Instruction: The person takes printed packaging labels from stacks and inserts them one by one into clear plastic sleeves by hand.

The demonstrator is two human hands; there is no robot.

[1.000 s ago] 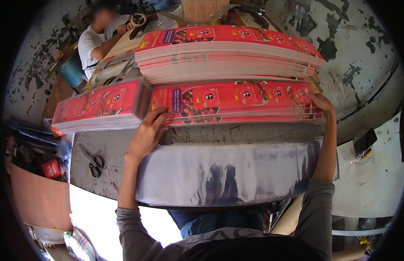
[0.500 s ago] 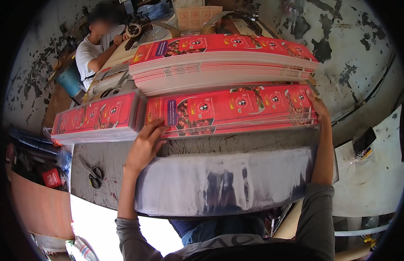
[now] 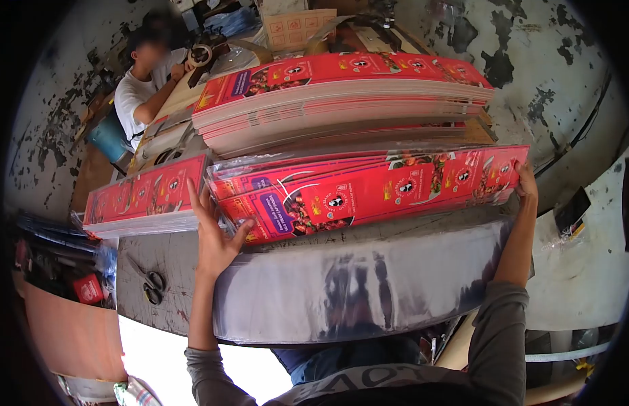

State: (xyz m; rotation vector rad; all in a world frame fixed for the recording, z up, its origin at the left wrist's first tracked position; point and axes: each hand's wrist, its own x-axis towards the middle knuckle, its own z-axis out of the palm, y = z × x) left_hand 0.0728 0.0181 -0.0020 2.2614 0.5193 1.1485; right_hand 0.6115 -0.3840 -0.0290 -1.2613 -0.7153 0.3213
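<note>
A stack of long red printed cardboard strips is fanned and tilted towards me between my hands. Around its right end, the fingers of my right hand are closed. My left hand is open at the left end, fingers stretched upward and thumb apart, touching the strips' edge. In front of them, nearest my body, lies a pile of clear plastic sleeves. A shorter-looking bundle of red strips rests beside my left hand.
Behind stands a tall stack of red strips. Black-handled scissors lie on the scratched grey table. A person in a white shirt sits at the far left, near a tape roll and a blue bucket.
The strips have come towards me, tilting up and fanning apart, their right end shifting right. My left hand has gone from curled fingers on the front edge to spread fingers at the left end.
</note>
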